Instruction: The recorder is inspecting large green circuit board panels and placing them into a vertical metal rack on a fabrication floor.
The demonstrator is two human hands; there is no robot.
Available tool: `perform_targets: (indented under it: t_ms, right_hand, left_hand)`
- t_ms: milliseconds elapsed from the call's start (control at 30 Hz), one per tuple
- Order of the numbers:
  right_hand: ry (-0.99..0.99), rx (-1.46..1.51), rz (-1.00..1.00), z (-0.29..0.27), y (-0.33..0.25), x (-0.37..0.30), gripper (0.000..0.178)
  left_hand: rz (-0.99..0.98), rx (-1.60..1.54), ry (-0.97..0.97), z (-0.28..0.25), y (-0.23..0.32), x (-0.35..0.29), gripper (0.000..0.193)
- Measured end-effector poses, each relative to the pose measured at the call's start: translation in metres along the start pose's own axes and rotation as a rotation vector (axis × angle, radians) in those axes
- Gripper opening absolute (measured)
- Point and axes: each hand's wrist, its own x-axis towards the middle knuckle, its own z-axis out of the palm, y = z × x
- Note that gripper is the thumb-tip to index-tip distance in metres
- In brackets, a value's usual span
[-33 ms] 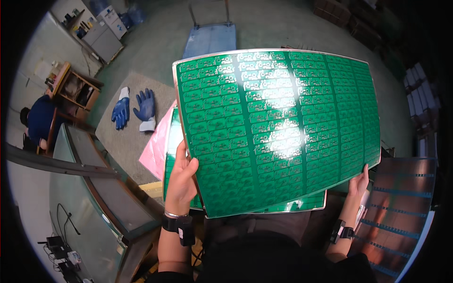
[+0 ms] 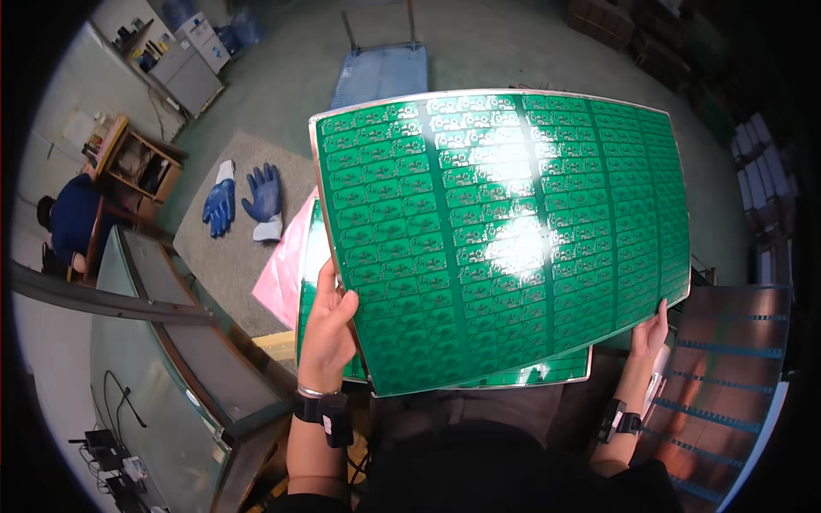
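A large green circuit board panel [image 2: 496, 316] with rows of small repeated patterns is held up, tilted, in front of me. My left hand [image 2: 327, 329] grips its left edge, thumb on the near side. At the lower right corner, my right hand [image 2: 652, 332] holds the edge, its fingers partly hidden behind the panel. White glare covers part of the panel's middle. Beneath it lies another green panel [image 2: 560, 369], mostly covered, with a pink sheet [image 2: 280, 286] sticking out on the left.
Two blue and white gloves [image 2: 262, 201] lie on a grey surface at left. Behind the panel stands a blue flatbed trolley [image 2: 380, 73]. A copper-coloured rack panel [image 2: 718, 376] is at right, a glass-topped table [image 2: 162, 402] at lower left. Another person [image 2: 75, 218] bends at far left.
The panel has tilted very slightly, its upper left corner a touch further left, and the glare on it has shifted. Both hands keep their hold.
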Motion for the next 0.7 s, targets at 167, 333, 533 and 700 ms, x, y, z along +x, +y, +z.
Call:
perform_targets:
  t_ms: [167, 333, 533, 700]
  right_hand:
    - [-0.021, 0.014, -0.013, -0.011, 0.003, 0.0, 0.034]
    - [-0.152, 0.062, -0.002, -0.019, 0.008, 0.002, 0.034]
    - [-0.201, 0.099, -0.013, -0.02, 0.012, 0.0, 0.035]
    - [-0.221, 0.077, 0.02, -0.009, 0.019, -0.006, 0.036]
  left_hand:
    - [0.0, 0.033, 0.022, -0.012, 0.003, -0.006, 0.06]
    - [0.015, 0.023, 0.042, -0.023, 0.002, -0.01, 0.052]
    - [-0.007, -0.04, 0.055, -0.033, 0.003, -0.009, 0.039]
    - [0.108, -0.074, 0.188, -0.03, -0.004, -0.008, 0.034]
